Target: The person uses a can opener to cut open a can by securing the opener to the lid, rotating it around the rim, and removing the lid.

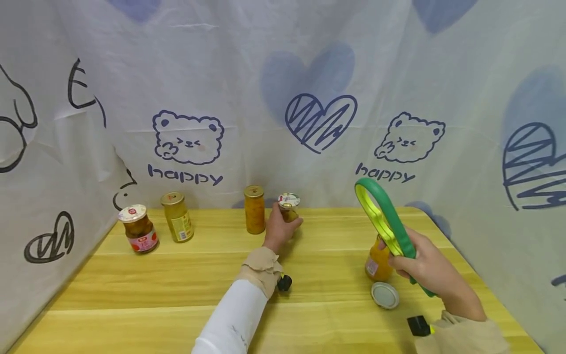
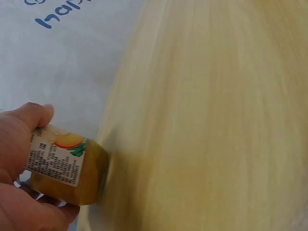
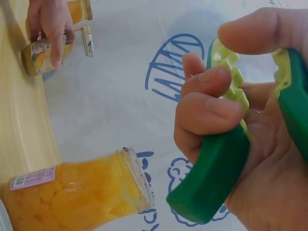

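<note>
My left hand grips a small jar with a white printed lid at the back of the table. In the left wrist view, that jar has a fruit-printed label and yellowish contents. A green jar opener with a light-green toothed inner side is held in my right hand, raised above the table. Below and beside it stands a jar of orange fruit; the right wrist view shows its bare glass rim. A loose lid lies in front of that jar.
A tall gold-lidded jar of orange contents stands just left of my left hand. Farther left are a gold-lidded yellow jar and a white-lidded jar with a pink-red label. A printed cloth hangs behind the wooden table.
</note>
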### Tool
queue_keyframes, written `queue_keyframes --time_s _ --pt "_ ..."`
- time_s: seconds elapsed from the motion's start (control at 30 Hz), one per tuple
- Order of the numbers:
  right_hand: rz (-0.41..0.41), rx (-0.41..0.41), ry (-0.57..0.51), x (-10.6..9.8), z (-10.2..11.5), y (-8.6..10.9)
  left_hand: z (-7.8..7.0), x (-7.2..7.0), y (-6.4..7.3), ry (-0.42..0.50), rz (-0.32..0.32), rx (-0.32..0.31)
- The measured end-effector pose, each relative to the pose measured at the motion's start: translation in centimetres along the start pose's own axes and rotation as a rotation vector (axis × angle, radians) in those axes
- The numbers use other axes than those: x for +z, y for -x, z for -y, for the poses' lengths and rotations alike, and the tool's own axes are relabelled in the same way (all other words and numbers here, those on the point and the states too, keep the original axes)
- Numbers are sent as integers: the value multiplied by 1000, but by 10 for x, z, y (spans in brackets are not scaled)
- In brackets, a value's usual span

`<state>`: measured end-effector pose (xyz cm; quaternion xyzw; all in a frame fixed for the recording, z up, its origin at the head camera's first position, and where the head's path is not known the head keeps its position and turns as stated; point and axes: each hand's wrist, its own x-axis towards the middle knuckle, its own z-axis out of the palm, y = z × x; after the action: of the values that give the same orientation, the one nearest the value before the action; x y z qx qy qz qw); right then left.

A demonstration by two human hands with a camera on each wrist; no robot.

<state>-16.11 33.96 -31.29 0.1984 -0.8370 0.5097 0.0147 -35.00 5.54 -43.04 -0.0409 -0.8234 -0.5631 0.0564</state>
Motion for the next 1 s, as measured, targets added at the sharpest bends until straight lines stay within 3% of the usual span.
queue_keyframes --time_s 0.3,0.53,0.7,1.0 --pt "-7 105 44 4 9 -2 1 3 7 83 103 18" --pt "-1 135 82 6 13 -3 -2 5 16 150 163 38" --pt "-7 141 120 8 13 -5 -6 5 26 222 224 -5" --pt "-16 165 180 14 12 -8 -8 3 42 266 324 -76"
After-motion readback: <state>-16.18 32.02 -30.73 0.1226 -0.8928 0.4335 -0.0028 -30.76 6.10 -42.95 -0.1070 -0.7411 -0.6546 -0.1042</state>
